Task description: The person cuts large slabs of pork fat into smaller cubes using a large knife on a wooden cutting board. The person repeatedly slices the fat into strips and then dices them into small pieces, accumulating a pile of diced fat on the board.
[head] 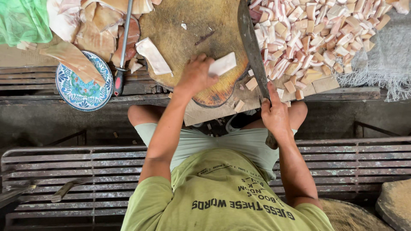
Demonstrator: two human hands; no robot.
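A person in a green shirt is being seen from above, seated on a bench (85, 164) of metal slats and facing a round wooden chopping board (188, 38). A pale, flat slab of pork skin (222, 64) is being pinned against the near edge of the board by the left hand (196, 75), whose fingers are curled down over one end of it. A long, dark cleaver (253, 49) is being gripped firmly at its handle by the right hand (275, 113), the fingers wrapped closed around it; the blade is running up along the board's right side, just beside the slab. To the right of the blade, a large heap of small cut pieces (317, 34), pink and cream, is lying on a cardboard sheet (319, 85) with a frayed grey cloth (385, 64) beyond it. A second pale strip (153, 55) is lying on the left part of the board. Further left, a pile of larger uncut slabs (96, 30) is resting, with a sharpening rod (123, 47) with a red handle lying across it. Below the pile, a round plate (81, 87) with a blue and green floral pattern is carrying one tan slab. A green mesh bag (21, 19) is showing in the top left corner. Printed lettering is running across the back of the shirt.
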